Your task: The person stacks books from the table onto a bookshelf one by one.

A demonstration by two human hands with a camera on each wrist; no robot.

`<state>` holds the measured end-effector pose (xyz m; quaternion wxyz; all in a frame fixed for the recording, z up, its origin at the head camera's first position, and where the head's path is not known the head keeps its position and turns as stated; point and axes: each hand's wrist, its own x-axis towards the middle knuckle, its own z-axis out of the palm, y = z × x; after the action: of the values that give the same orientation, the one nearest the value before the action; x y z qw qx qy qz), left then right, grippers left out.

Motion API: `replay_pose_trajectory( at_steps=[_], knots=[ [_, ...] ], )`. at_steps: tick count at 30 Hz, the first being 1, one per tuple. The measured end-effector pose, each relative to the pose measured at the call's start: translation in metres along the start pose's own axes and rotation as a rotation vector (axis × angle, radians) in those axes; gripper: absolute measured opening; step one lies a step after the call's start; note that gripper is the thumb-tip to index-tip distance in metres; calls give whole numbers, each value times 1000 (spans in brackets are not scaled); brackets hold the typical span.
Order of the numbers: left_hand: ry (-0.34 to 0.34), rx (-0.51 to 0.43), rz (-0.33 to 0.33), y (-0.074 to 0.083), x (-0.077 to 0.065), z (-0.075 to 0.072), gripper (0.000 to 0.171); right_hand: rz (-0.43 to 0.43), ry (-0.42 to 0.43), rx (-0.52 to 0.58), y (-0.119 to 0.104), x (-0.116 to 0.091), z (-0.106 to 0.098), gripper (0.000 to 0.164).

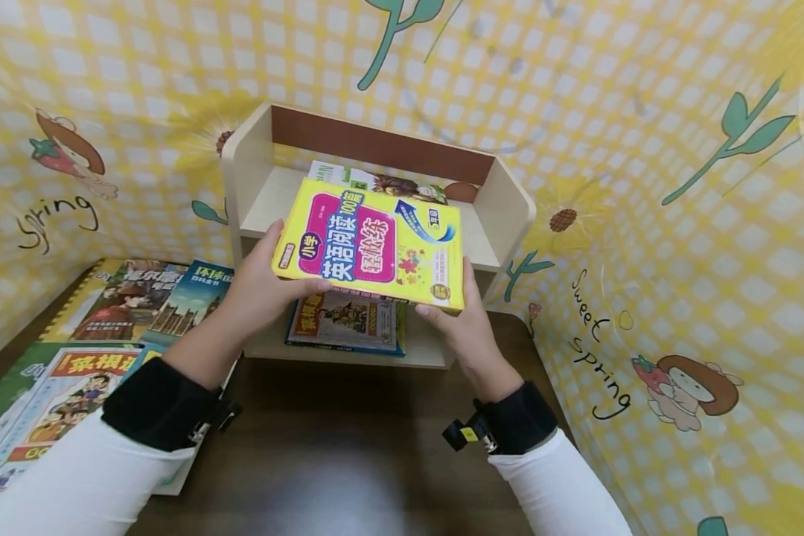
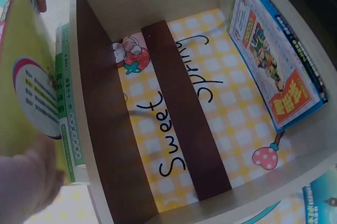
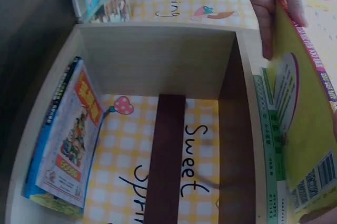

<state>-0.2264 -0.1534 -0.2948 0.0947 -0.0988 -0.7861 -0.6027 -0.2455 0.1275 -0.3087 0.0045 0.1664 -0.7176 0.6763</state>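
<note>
A yellow English reading workbook [image 1: 365, 246] with a pink title panel is held between both hands, cover up, in front of a small two-tier bookshelf [image 1: 251, 201]. My left hand [image 1: 257, 272] grips its left end, thumb on the front edge. At the right end, my right hand [image 1: 469, 327] holds the near corner, thumb along the front edge. Behind the workbook, a book with an animal picture [image 1: 409, 187] lies on the upper shelf, partly covered. Both wrist views show green-spined books [image 3: 271, 150] on that shelf, close under the workbook's back cover.
Several books [image 1: 348, 324] lie stacked on the lower shelf. More books and magazines [image 1: 87, 394] are spread at the left of the dark tabletop [image 1: 348, 447]. Yellow checkered wall covering [image 1: 576, 112] rises behind and to the right of the bookshelf.
</note>
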Motion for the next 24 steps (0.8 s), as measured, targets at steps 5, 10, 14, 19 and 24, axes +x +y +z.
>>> replay_pose_trajectory(
  at_steps=[5, 10, 14, 19, 24],
  knots=[
    [50, 83, -20, 10, 10, 2, 90, 65, 25, -103, -12, 15, -6, 99],
    [83, 151, 22, 15, 26, 1, 85, 130, 68, -224, -24, 33, -8, 99],
    [70, 187, 13, 15, 41, -1, 81, 129, 62, -270, -27, 47, -11, 100],
    [14, 209, -8, 12, 56, -3, 78, 166, 64, -307, -26, 58, -11, 101],
    [-35, 207, 7, 11, 64, -7, 75, 175, 45, -310, -26, 63, -12, 102]
  ],
)
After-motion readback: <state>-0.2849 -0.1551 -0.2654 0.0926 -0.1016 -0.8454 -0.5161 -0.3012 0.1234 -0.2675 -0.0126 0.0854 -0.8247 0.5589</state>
